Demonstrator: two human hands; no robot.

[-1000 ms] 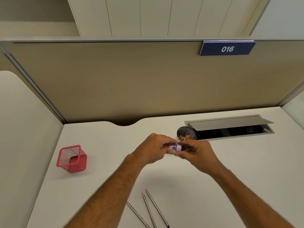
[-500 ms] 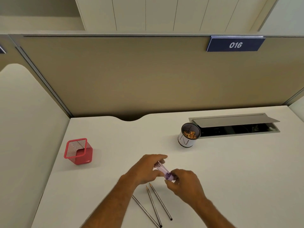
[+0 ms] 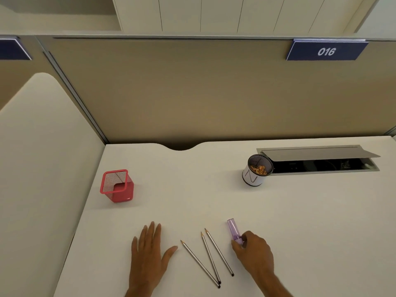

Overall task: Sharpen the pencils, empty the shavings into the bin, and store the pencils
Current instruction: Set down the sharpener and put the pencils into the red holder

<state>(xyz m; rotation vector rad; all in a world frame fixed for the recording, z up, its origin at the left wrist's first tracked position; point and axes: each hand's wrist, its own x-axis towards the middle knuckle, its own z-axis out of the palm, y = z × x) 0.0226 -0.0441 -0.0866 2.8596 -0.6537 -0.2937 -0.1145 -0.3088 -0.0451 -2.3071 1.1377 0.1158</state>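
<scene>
On the white surface (image 3: 300, 211) in front of me, red mesh holder (image 3: 116, 185) far left, my left hand (image 3: 147, 254) flat and released, three sharpened pencils (image 3: 211, 257) between my hands, my right hand (image 3: 254, 252) pinching the purple sharpener (image 3: 234, 231), shavings bin (image 3: 257, 170) beyond.

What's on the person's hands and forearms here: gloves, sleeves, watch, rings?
Nothing worn that shows. The left hand and the right hand are bare, no gloves. Both forearms are bare down to the bottom edge of the frame, so no sleeve cuffs are in view. No watch, wristband or rings visible on the fingers.
</scene>
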